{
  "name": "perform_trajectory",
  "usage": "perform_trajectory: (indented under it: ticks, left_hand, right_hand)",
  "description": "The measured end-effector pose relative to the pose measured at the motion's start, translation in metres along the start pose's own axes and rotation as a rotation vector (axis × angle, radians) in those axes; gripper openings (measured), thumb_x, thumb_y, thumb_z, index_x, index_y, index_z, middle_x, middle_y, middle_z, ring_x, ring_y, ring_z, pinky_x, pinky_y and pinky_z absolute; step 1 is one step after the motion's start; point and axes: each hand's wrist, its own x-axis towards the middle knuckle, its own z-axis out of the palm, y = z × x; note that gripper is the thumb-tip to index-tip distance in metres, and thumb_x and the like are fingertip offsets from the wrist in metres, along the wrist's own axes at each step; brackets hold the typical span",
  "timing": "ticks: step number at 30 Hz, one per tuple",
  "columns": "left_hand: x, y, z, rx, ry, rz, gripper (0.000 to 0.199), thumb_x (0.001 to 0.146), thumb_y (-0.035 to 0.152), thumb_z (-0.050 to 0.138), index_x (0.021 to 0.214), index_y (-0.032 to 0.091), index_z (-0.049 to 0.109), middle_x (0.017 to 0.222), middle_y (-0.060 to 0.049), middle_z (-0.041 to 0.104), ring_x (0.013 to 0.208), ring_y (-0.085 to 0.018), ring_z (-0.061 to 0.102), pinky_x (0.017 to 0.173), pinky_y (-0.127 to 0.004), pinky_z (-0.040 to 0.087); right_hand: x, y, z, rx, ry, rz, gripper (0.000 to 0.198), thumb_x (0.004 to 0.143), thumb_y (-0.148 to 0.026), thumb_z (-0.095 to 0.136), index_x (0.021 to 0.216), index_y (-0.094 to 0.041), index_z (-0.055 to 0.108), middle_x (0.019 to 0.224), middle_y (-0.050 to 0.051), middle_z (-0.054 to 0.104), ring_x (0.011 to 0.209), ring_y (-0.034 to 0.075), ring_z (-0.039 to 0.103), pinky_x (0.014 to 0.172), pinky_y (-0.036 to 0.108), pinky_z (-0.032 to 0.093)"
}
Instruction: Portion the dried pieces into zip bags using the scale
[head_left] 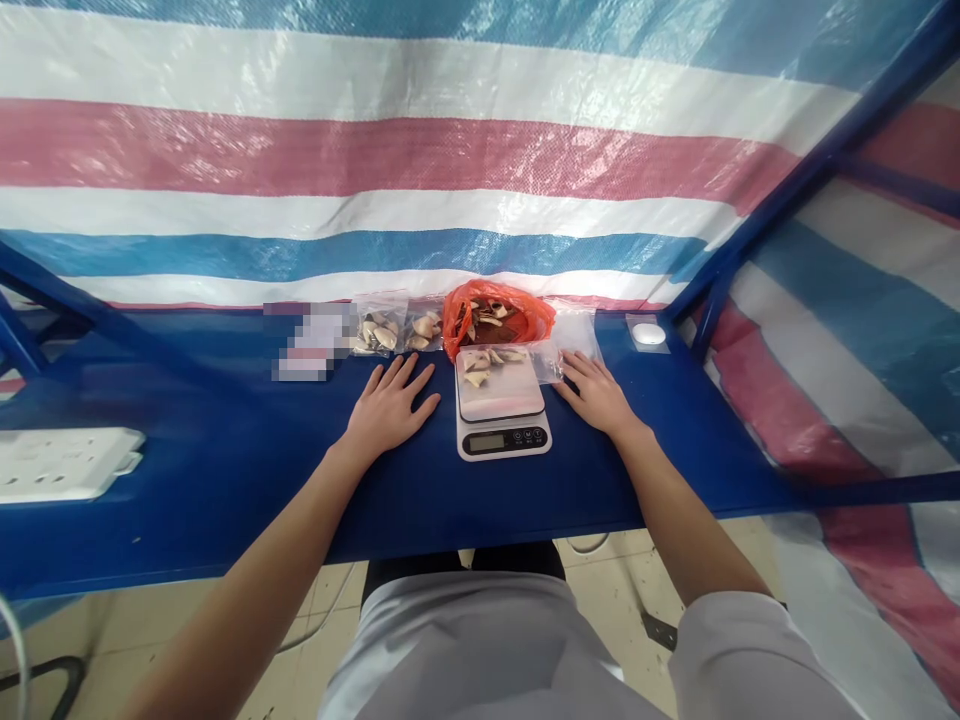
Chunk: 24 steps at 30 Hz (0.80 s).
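My left hand (391,405) lies flat on the blue table, fingers spread, to the left of a white kitchen scale (504,440). On the other side my right hand (596,393) rests palm down with its fingers stretched out, the fingertips by the edge of a clear plastic bag (550,365). That bag lies over the scale's platform, with several pale shell-like pieces (478,372) in it. Behind the scale stands an open orange plastic bag (491,318) holding brownish and pale pieces. The scale's display is too small to read.
Two clear bags of pale pieces (379,335) (425,328) lie left of the orange bag, beside a blurred-out paper (313,342). A small white object in a clear bag (647,334) lies at the right. A white power strip (67,463) sits at the left edge. Striped sheeting (420,160) hangs behind.
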Motion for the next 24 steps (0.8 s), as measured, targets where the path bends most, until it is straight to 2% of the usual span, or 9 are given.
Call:
perform_trajectory:
  ticks: [13,24]
  left_hand:
    - [-0.0001,-0.0026,0.0057,-0.046,0.067,0.013,0.059,0.099,0.048,0.043,0.15,0.02,0.053,0.162,-0.012,0.041,0.151,-0.036,0.036,0.125,-0.056,0.026]
    - [0.0001,0.001,0.0007,-0.025,0.025,-0.007,0.06,0.1,0.048,0.041,0.152,0.019,0.05,0.163,-0.012,0.039,0.152,-0.035,0.034,0.125,-0.054,0.025]
  right_hand:
    - [-0.0003,-0.001,-0.0013,0.016,-0.01,0.01,0.049,0.104,-0.043,0.044,0.147,-0.022,0.056,0.159,0.008,0.046,0.15,0.03,0.04,0.125,0.055,0.031]
    - [-0.0001,0.0011,-0.0013,0.026,-0.006,0.009,0.049,0.104,-0.046,0.043,0.147,-0.025,0.056,0.158,0.007,0.048,0.149,0.03,0.041,0.125,0.056,0.031]
